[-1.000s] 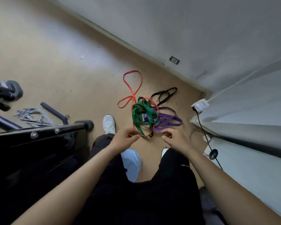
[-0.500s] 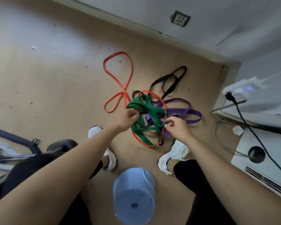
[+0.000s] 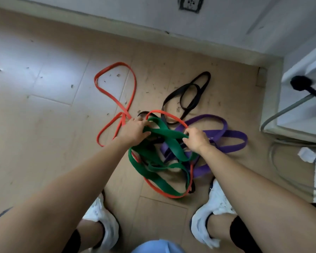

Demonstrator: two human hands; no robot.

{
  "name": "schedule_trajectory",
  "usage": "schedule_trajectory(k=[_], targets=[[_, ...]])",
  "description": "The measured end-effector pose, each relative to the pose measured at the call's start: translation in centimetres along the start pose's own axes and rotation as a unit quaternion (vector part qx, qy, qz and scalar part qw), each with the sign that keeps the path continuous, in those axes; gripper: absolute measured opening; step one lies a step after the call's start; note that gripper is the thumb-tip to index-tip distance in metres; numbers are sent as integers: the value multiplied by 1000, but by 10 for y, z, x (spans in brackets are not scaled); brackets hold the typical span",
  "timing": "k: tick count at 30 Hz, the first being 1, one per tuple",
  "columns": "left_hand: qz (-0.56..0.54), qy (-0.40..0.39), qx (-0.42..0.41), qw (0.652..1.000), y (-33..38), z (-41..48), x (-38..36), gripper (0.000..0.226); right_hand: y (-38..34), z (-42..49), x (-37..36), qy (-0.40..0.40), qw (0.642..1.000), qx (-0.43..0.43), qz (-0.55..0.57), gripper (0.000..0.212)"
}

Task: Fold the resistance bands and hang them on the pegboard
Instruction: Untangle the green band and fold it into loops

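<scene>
The resistance bands lie in a messy heap on the floor (image 3: pixel 44 125), in the middle of the picture. The left hand (image 3: pixel 133 129) has its fingers curled round the green band (image 3: pixel 164 132), and the right hand (image 3: pixel 196 138) pinches the same band a bit further along, so a short piece runs tight between them. The trouble is the tangle. The green band goes over and under the red band (image 3: pixel 115 66), the purple band (image 3: pixel 232 143) and the black band (image 3: pixel 182 87). If the hands lift now, the other bands will likely come up too, and the knot could pull tighter. These bands look stretchy, so a caught loop could snap back at the fingers when it slips free. The low end of the heap sits between the two white shoes (image 3: pixel 213 207), so a foot could step in a loop and trip. A grey cable (image 3: pixel 281 114) lies on the right side, near the purple band, and a dragged band might catch it. No pegboard shows here.
</scene>
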State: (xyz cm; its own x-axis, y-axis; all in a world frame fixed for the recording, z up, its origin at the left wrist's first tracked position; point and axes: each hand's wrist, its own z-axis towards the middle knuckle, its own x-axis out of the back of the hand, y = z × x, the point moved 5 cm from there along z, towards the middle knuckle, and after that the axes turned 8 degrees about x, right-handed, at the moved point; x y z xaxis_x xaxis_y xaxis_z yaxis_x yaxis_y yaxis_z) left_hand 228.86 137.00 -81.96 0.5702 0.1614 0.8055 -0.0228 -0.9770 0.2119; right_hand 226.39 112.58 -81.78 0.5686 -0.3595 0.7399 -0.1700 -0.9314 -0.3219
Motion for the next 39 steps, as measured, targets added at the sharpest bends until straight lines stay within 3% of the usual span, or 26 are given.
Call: schedule_trajectory(k=[1, 4, 10, 15, 19, 23, 31, 34, 37, 39], targets=[[3, -17, -7, 1000, -1, -5, 2, 44, 1, -1, 1, -6, 1000, 6, 23, 3], [21, -43, -24, 999, -4, -34, 11, 47, -6, -14, 12, -22, 997, 48, 55, 16], [51, 20, -59, 997, -13, -92, 53, 40, -48, -67, 64, -1, 987, 147, 70, 12], [-127, -58, -35, 990, -7, -144, 108, 29, -82, -111, 127, 33, 976, 206, 67, 18], [-242, 8, -51, 969, -2, -193, 172, 33, -107, -151, 190, 99, 964, 245, 21, 22], [-320, 84, -94, 939, 11, -246, 236, 59, -122, -195, 245, 144, 951, 273, 2, 28], [-442, 175, -174, 862, 43, -304, 327, 46, -148, -268, 339, 145, 885, 360, 256, 29], [-393, 169, -159, 890, 47, -293, 337, 58, -159, -269, 360, 172, 847, 363, 348, 22], [-338, 97, -144, 925, 45, -266, 327, 62, -174, -251, 363, 134, 845, 349, 382, 28], [-338, 56, -135, 930, 38, -244, 319, 69, -182, -235, 361, 101, 849, 344, 389, 38]])
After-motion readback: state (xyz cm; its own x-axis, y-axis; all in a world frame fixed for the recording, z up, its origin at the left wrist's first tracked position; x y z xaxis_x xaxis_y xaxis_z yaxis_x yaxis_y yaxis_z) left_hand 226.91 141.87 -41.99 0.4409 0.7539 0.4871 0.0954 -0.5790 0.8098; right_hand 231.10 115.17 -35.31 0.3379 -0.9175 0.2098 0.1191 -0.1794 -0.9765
